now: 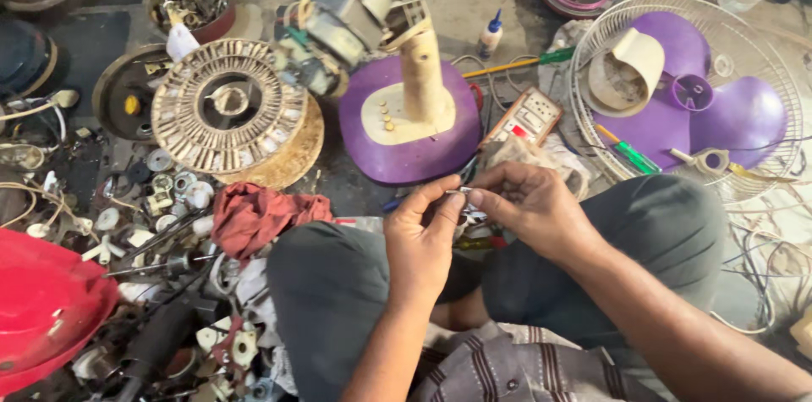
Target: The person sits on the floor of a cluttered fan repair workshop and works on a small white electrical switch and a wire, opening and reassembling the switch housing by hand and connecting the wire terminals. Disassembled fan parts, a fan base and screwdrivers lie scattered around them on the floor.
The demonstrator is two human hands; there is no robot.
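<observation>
I sit on the floor with both knees up. My left hand (420, 237) and my right hand (524, 199) meet above my lap, fingertips pinching a small shiny metal part (463, 191) between them. The part is tiny and mostly covered by the fingers. Just beyond my hands stands a purple fan base (406, 144) with a cream neck (420, 64) rising from it.
A white wire fan guard (744, 38) holding a purple blade (727, 114) lies at the right. A round wound stator (228, 106) rests on a disc at the left. A red rag (258, 216), a red bowl (42, 300), screwdrivers (630, 153) and several small parts litter the floor.
</observation>
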